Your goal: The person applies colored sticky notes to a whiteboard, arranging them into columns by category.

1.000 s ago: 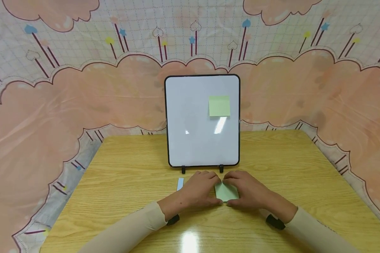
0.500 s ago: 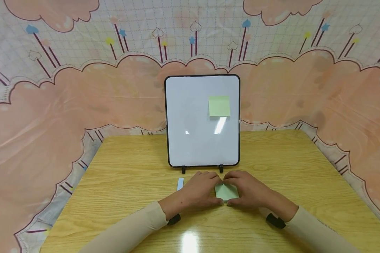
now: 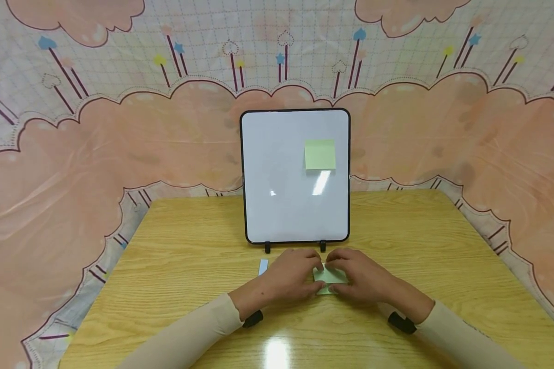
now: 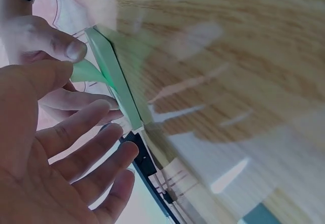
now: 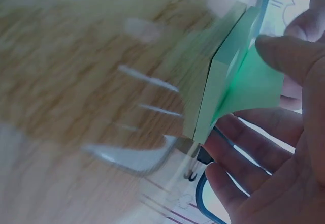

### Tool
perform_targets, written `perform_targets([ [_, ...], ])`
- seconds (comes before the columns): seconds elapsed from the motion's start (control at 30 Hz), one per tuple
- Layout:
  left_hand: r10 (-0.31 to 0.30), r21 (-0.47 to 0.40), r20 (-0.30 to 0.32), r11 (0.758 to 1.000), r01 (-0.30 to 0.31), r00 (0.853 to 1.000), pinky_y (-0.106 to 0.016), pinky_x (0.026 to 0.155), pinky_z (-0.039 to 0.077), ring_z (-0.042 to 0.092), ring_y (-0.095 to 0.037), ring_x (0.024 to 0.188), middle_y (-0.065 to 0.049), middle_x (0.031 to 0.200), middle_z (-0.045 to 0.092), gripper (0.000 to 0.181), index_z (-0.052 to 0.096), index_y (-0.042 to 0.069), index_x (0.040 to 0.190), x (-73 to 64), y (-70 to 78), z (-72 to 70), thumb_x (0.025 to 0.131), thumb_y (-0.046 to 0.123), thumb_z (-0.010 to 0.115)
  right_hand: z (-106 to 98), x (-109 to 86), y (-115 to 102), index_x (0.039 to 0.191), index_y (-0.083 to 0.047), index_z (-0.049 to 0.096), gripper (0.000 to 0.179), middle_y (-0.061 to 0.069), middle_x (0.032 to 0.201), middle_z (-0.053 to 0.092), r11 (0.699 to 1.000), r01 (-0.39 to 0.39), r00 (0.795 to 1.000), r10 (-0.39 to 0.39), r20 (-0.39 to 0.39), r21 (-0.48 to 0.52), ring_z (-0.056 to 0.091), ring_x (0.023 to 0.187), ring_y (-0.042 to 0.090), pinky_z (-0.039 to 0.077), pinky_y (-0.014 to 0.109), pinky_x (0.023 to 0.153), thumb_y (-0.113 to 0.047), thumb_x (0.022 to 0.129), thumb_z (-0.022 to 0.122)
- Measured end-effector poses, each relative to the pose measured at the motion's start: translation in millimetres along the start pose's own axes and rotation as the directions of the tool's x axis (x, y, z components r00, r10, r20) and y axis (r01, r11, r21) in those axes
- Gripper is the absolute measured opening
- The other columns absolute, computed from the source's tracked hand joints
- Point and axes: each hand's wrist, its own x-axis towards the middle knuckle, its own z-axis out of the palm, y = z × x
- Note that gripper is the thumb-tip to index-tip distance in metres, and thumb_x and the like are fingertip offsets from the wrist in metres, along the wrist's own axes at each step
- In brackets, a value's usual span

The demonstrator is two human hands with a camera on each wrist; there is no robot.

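A pad of light green sticky notes (image 5: 223, 76) lies on the table between my two hands. Its top sheet (image 3: 331, 275) bends up along the near edge, and a strip of the pad shows beneath. My left hand (image 3: 288, 277) has its thumb at that raised edge and its index finger by the far left corner. From the other side, my right hand (image 3: 367, 277) holds the sheet and pad between thumb and fingers, the thumb right beside the left one. In the left wrist view, the remaining fingers of my left hand (image 4: 76, 148) are spread loosely.
Behind the hands stands a whiteboard (image 3: 281, 205) on small black feet (image 3: 267, 247), with one green sticky note (image 3: 320, 155) at its upper right. A narrow pale blue strip (image 3: 263, 267) lies left of my left hand. Patterned cloth (image 3: 180, 138) surrounds the wooden table (image 3: 189, 230).
Both thumbs have moved up and away from me, and the near edge of the top sheet has risen off the pad. The fingers at the far edge stay nearly in place.
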Motion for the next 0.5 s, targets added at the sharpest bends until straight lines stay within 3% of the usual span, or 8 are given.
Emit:
perform_targets([
  [0.5,0.092,-0.012,-0.125,0.995,-0.095,0.988,-0.037,0.106,0.052,0.065,-0.014,0.12,0.005,0.129,0.067,0.037,0.072,0.018,0.127,-14.4,7.6,-19.3,0.102,0.045,0.07,1,5.0,-1,0.117,-0.004,0.077,0.028,0.006,0.123,0.068,1.0,0.019,0.999,-0.019,-0.031,-0.006,0.067,0.113,0.023,0.057,0.044,0.095,-0.019,0.094,0.081],
])
